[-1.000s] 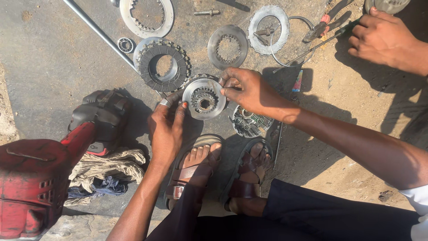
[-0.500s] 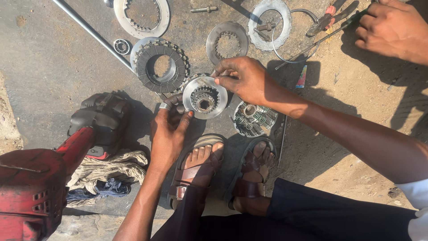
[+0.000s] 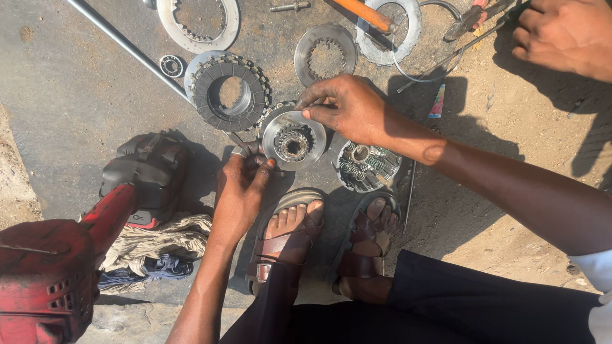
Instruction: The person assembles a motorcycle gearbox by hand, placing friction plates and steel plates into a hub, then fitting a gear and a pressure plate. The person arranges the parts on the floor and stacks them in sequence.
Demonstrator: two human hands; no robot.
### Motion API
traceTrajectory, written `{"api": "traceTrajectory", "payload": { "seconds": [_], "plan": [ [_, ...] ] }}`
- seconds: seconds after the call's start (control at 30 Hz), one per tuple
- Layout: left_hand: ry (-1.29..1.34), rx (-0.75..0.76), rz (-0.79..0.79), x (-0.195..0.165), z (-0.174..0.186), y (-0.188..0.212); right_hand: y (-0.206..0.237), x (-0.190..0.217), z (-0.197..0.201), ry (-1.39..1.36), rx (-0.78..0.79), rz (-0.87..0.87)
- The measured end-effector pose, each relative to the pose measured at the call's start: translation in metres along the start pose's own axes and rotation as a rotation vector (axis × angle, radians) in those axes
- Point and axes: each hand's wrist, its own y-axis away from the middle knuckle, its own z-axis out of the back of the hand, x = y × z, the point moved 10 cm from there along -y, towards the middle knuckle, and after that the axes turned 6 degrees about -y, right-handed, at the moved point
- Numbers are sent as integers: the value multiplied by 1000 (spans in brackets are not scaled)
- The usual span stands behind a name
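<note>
Left hand gripped the round metal clutch hub at its 7 o'clock rim, right hand pinching 1 o'clock, above the ground; judged heavy, rigid, oily-slick, best taken by the rim.

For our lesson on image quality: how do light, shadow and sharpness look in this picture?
Head view: hard sunlight, sharp focus. The right hand and left hand hold a hub that glints; dark arm shadows fall on the ground; the red machine at the corner looks slightly soft.
</note>
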Motion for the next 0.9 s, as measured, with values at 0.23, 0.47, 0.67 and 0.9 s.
{"api": "traceTrajectory", "payload": {
  "seconds": [0.23,0.47,0.67,0.9],
  "plan": [
    [19,-5,-49,-5,3,1,-1,-1,-3,-66,2,28],
    [-21,-28,-93,-14,6,2,2,-4,-5,-128,40,-19],
    [-27,-28,-89,-16,8,2,2,-1,-4,-89,40,-38],
    [-37,-39,-111,-20,8,3,-1,10,-2,-55,28,-21]
  ]
}}
